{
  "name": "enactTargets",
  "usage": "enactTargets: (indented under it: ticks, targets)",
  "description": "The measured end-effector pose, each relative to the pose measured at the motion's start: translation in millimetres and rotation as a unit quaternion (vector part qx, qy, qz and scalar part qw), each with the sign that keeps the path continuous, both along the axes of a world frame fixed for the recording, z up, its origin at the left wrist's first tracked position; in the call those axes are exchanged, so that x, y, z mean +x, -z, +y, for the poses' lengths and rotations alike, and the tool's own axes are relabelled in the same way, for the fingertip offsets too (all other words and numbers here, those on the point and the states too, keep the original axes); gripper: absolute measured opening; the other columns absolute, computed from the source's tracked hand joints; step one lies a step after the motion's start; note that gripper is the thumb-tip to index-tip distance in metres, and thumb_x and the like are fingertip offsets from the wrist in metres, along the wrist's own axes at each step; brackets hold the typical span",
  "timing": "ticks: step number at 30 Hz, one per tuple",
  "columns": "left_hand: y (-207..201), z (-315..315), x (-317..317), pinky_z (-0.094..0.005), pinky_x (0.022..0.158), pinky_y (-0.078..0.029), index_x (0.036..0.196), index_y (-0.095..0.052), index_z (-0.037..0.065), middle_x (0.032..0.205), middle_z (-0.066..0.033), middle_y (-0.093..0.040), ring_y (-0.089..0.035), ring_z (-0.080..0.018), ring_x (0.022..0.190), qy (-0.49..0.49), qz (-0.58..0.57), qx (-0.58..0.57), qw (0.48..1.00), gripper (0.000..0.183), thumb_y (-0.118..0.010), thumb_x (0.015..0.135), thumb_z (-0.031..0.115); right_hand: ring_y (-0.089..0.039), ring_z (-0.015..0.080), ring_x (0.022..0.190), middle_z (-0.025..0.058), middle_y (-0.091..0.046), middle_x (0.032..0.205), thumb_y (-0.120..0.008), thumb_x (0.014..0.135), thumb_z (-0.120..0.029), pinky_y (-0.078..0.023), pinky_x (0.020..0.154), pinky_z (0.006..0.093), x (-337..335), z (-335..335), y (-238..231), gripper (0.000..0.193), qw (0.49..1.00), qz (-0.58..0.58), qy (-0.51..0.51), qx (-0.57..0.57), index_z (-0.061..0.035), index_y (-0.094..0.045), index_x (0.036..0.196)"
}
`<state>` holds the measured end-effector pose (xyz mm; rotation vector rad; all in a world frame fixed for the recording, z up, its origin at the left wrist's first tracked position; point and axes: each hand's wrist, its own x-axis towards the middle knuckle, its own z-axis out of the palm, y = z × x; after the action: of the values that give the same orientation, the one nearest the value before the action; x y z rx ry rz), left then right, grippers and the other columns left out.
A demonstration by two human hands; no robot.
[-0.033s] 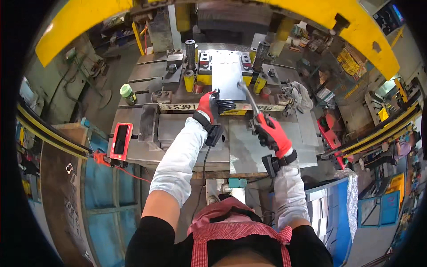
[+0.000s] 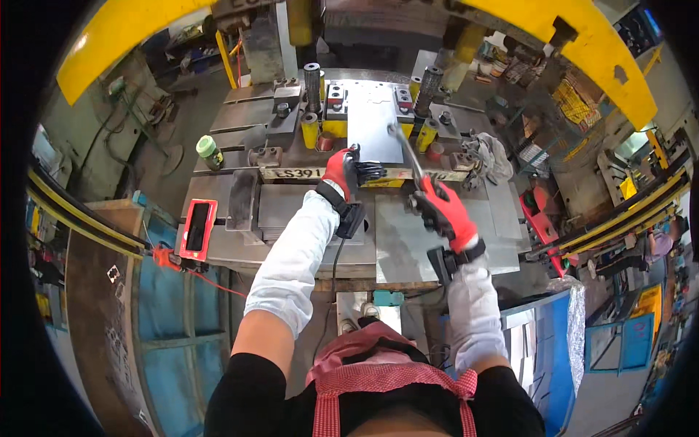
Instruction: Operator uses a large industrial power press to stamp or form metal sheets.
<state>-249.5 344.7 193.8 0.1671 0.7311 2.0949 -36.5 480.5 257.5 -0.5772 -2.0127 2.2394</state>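
A flat, shiny metal sheet [image 2: 373,135] lies on the press die [image 2: 335,130] in front of me, its near end reaching toward me. Close to the sheet's near left corner is my left hand [image 2: 349,172], in a red and black glove, its fingers stretched to the right just below the sheet's near edge. My right hand [image 2: 445,211], gloved the same way, is closed round a long grey metal tool [image 2: 409,154] with a small rounded head. That head is over the right edge of the sheet; whether they touch, I cannot tell. The tool's exact kind is unclear.
Dark guide posts [image 2: 312,87] and yellow blocks [image 2: 310,131] flank the sheet. A stack of plates [image 2: 284,207] lies at left, near a red-framed phone [image 2: 197,229] and a green-capped bottle [image 2: 210,153]. Grey rags [image 2: 488,159] lie at right. A yellow press frame [image 2: 138,36] arches overhead.
My right hand has shifted slightly up and left, and the tool's head is a little higher. My left hand and the sheet stay where they were.
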Motion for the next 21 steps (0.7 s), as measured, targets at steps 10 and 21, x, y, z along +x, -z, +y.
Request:
enactTargets:
  ticks: [10, 21]
  targets:
    - [20, 13, -17, -0.0419, 0.066, -0.054, 0.109, -0.05, 0.0, 0.092, -0.0173, -0.062, -0.063, -0.0316, 0.073, -0.019, -0.008, -0.005, 1.0, 0.036, -0.044, 0.089, 0.03, -0.053, 0.0055, 0.071, 0.0002, -0.057, 0.084, -0.054, 0.084, -0.013, -0.045, 0.061, 0.022, -171, 59, -5, 0.026, 0.998, 0.036, -0.04, -0.042, -0.0062, -0.058, 0.11]
    - [16, -8, -13, -0.0373, 0.062, -0.054, 0.106, -0.052, 0.001, 0.089, -0.0191, -0.064, -0.064, -0.0284, 0.071, 0.021, 0.06, -0.045, 0.997, 0.04, -0.041, 0.091, 0.036, -0.046, 0.0105, 0.047, 0.008, -0.059, 0.076, -0.056, 0.086, -0.023, -0.038, 0.042, 0.0254, 108, 38, 67, 0.044, 0.991, 0.014, 0.116, -0.059, -0.0097, -0.041, 0.125]
